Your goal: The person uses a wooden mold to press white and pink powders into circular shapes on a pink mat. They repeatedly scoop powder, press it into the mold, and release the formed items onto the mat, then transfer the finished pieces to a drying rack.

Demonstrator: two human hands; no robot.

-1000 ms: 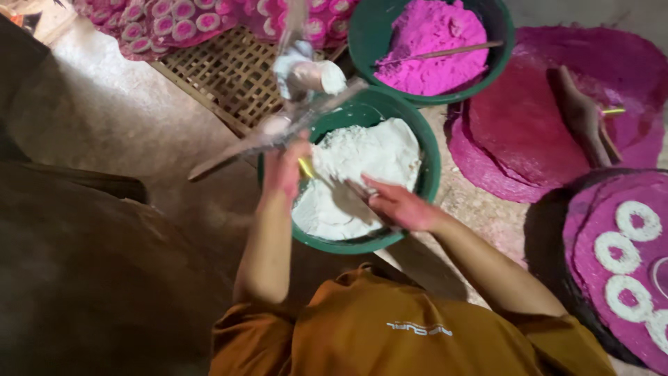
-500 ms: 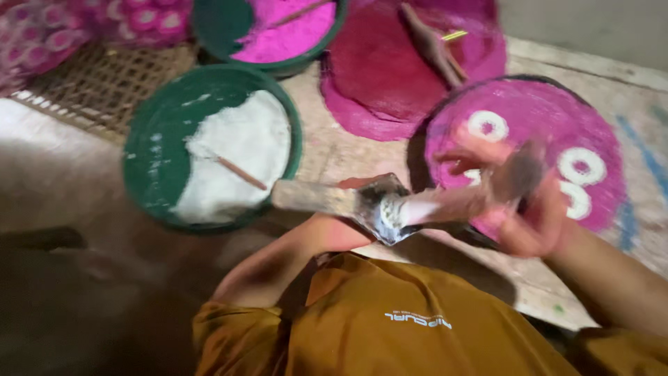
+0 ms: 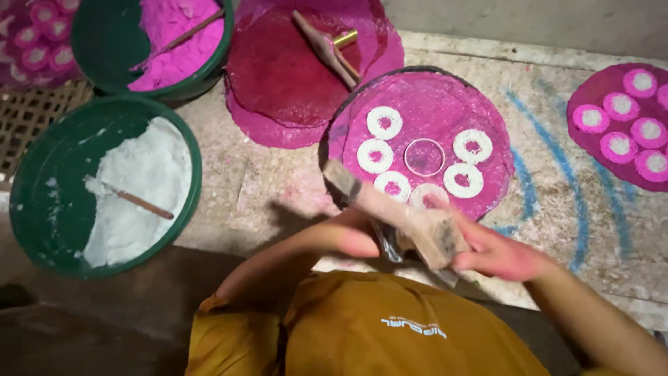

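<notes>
Gripping a wooden block tool (image 3: 396,216), both hands close round it: right hand (image 3: 497,251) clasped on the near end, left hand (image 3: 362,240) curled underneath. It hovers over the pink round tray (image 3: 480,111), where five white rings (image 3: 384,122) are laid, one thin outline (image 3: 424,157) unfilled.

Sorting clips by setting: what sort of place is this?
Probably a floor-level craft workspace for coloured powder work: green basins of white powder and pink powder, and a round pink disc bearing white rings, on a stained concrete floor.
</notes>
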